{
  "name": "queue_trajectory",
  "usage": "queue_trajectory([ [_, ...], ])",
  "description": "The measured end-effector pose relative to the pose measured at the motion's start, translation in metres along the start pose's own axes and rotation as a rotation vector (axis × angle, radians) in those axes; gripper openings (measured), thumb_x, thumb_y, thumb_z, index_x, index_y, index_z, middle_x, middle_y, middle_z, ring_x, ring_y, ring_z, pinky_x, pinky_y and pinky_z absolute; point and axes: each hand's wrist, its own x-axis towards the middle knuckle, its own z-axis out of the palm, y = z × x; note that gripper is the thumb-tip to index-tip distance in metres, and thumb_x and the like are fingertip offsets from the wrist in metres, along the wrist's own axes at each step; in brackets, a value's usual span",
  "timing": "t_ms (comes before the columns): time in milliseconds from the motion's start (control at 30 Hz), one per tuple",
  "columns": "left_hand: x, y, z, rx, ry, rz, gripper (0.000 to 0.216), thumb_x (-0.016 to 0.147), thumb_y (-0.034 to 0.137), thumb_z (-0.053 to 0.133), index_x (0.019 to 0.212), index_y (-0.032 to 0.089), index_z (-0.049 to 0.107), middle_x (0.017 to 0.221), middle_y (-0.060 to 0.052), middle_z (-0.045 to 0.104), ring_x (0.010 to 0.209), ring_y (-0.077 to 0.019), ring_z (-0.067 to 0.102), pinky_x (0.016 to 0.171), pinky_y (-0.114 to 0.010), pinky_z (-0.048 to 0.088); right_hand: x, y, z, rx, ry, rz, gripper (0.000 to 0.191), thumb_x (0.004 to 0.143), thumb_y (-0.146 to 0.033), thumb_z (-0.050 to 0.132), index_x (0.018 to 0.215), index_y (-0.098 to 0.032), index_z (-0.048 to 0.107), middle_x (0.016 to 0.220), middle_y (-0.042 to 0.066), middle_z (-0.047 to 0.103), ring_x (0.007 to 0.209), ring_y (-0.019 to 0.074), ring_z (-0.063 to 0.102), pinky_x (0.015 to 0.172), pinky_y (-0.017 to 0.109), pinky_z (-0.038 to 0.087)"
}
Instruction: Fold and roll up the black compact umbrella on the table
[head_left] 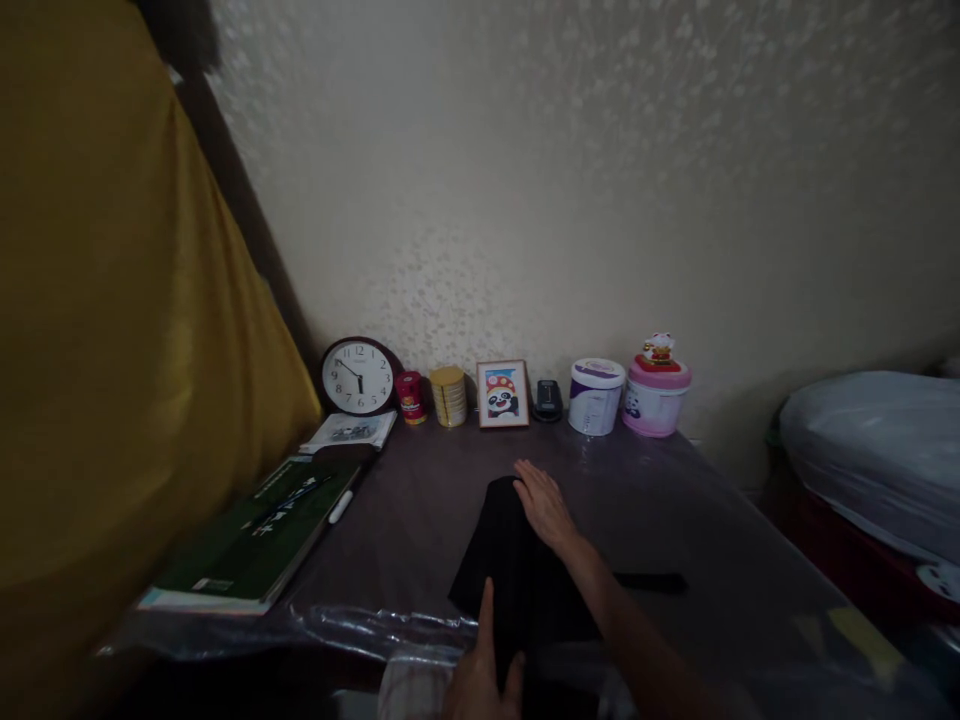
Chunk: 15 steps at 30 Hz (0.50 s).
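A piece of black cloth, its exact kind not clear, lies folded near the front edge of the table. A thin black strap sticks out to its right. My right hand rests flat on the cloth's far right part, fingers stretched forward. Close to the table's front edge, my left hand touches the near part of the cloth, with its index finger pointing ahead and thumb apart. The lower part of the cloth merges into shadow, and my right forearm hides some of it.
Along the wall stand a clock, a red can, a yellow container, a panda picture frame and two tubs. A green book and a white-capped pen lie left, beside a yellow curtain.
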Motion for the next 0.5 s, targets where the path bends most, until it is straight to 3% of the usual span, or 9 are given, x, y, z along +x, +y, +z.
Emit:
queue_trajectory([
  [100, 0.001, -0.002, 0.0, -0.016, -0.016, 0.019, 0.072, 0.081, 0.025, 0.039, 0.139, 0.012, -0.001, 0.12, -0.01, 0.056, 0.11, -0.016, 0.052, 0.092, -0.021, 0.035, -0.021, -0.018, 0.001, 0.077, -0.099, -0.211, 0.035, 0.091, -0.032, 0.032, 0.117, -0.025, 0.053, 0.126, 0.002, 0.052, 0.124, 0.0144, 0.036, 0.106, 0.038, 0.022],
  [167, 0.001, -0.003, 0.0, -0.021, -0.014, 0.033, 0.071, 0.082, 0.025, 0.039, 0.139, 0.011, -0.001, 0.12, -0.011, 0.056, 0.112, -0.0157, 0.051, 0.093, -0.021, 0.035, -0.026, -0.022, 0.003, 0.098, -0.148, -0.236, 0.033, 0.091, -0.03, 0.032, 0.111, -0.026, 0.058, 0.122, 0.0, 0.056, 0.124, 0.0142, 0.036, 0.106, 0.039, 0.021],
  [367, 0.001, -0.006, 0.002, -0.016, 0.007, 0.033, 0.068, 0.084, 0.025, 0.036, 0.139, 0.011, -0.002, 0.124, -0.012, 0.052, 0.112, -0.0159, 0.051, 0.089, -0.022, 0.037, -0.017, 0.01, 0.001, 0.114, 0.085, 0.166, 0.038, 0.085, -0.023, 0.034, 0.118, -0.014, 0.052, 0.128, 0.011, 0.049, 0.12, 0.0195, 0.042, 0.102, 0.038, 0.03],
  [500, 0.001, -0.006, 0.004, -0.009, 0.027, 0.025, 0.067, 0.084, 0.024, 0.037, 0.139, 0.013, -0.001, 0.126, -0.01, 0.051, 0.114, -0.015, 0.049, 0.09, -0.022, 0.037, -0.043, 0.032, -0.012, 0.191, 0.173, 0.408, 0.039, 0.083, -0.027, 0.033, 0.112, -0.012, 0.055, 0.114, 0.014, 0.059, 0.107, 0.0223, 0.053, 0.092, 0.037, 0.041],
])
